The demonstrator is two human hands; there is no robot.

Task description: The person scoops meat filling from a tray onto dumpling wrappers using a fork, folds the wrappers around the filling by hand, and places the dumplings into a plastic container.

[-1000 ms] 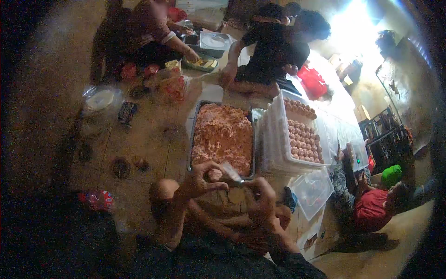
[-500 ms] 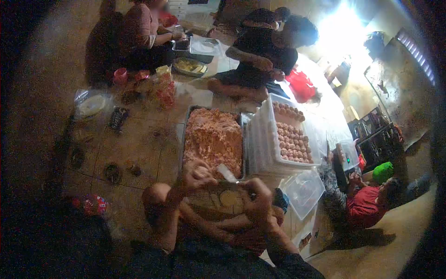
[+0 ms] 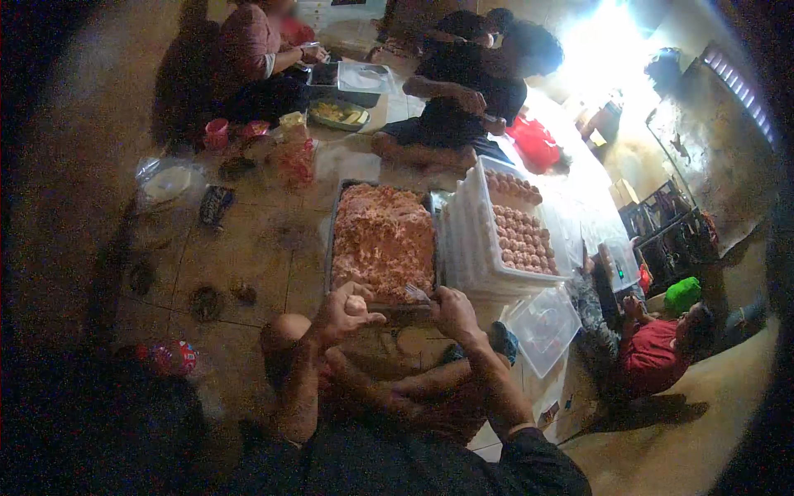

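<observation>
My left hand is closed around a small pale pink ball of mixture, its thumb stretched to the right. In my right hand is a fork, its tines at the near right corner of a deep rectangular tray. The tray holds a lumpy pinkish mixture, and the tines seem to touch it. Both hands are at the tray's near edge, above my crossed legs. Right of the tray, a stack of translucent plastic containers carries rows of round pinkish balls in its top one.
A clear plastic lid lies on the right, near a person in red. Across from me sits a person in black; another in pink is at the far left. An oval dish and plastic bags are on the tiled floor.
The fork has moved forward from above my lap into the tray's near right corner. My left hand has turned, showing the ball in it. The view has shifted slightly.
</observation>
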